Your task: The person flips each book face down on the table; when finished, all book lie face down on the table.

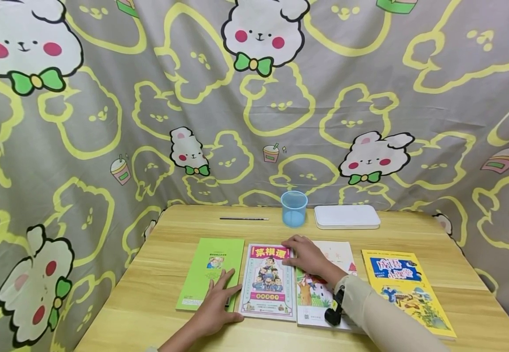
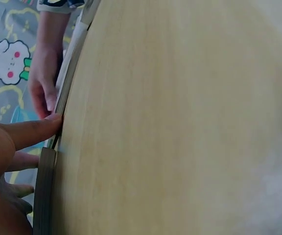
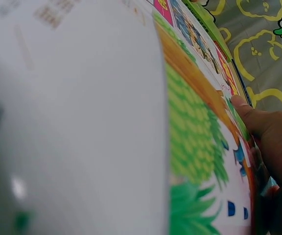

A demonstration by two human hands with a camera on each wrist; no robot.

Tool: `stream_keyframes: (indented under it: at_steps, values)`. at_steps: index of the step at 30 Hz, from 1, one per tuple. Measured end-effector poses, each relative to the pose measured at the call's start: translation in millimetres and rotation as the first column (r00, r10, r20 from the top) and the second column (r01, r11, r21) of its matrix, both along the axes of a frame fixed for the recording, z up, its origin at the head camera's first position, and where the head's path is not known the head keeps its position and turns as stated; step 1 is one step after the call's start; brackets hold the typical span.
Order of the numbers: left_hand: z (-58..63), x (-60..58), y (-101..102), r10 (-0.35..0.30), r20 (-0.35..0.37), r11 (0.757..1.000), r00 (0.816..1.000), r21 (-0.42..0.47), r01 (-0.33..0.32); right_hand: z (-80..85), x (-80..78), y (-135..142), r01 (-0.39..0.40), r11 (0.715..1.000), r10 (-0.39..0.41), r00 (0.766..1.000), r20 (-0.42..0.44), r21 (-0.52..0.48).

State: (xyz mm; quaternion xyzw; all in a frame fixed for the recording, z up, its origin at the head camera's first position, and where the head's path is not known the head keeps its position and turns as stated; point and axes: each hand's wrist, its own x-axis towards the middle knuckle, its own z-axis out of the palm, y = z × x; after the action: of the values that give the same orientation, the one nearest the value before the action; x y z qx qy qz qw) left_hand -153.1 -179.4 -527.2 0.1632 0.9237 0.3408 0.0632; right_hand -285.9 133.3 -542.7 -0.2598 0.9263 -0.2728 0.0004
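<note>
A book with a pink-bordered cover (image 1: 266, 283) lies flat between both hands. My left hand (image 1: 216, 304) has its fingers spread over the green book (image 1: 214, 252), with the thumb reaching to the pink-bordered book's lower left edge. In the left wrist view, the thumb of the left hand (image 2: 9, 152) touches a book edge. My right hand (image 1: 309, 255) reaches across the white picture book (image 1: 313, 298), its fingertips at the pink-bordered book's upper right edge. The right wrist view has the right hand (image 3: 278, 142) beside the picture book's illustrated cover (image 3: 195, 127).
A yellow book (image 1: 406, 293) lies at the right. Along the back of the wooden table (image 1: 127, 313) are a pencil (image 1: 243, 218), a blue translucent cup (image 1: 294, 210) and a white case (image 1: 347, 217). A patterned curtain (image 1: 254, 112) hangs behind.
</note>
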Motion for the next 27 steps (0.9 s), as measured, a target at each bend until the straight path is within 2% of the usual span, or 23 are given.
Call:
stream_keyframes:
  at_steps: [5, 15, 22, 27]
  values:
    - [0.6, -3.0, -3, -0.012, 0.036, 0.997, 0.999, 0.075, 0.01, -0.4, -0.7, 0, 0.003, 1.0, -0.003, 1.0, 0.001, 0.0]
    - [7.6, -7.9, -7, -0.081, 0.097, 0.98, 0.992, 0.189, 0.061, -0.9, -0.3, 0, 0.004, 1.0, -0.004, 1.0, -0.004, -0.005]
    - [10.3, -7.5, -8, -0.083, 0.125, 0.974, 0.989, 0.221, 0.054, -1.6, 0.1, 0, 0.003, 1.0, -0.003, 1.0, -0.006, 0.002]
    - [13.9, -8.2, -8, -0.091, 0.163, 0.96, 0.982, 0.277, 0.043, -2.3, -0.6, 1, 0.006, 1.0, -0.006, 1.0, -0.011, 0.008]
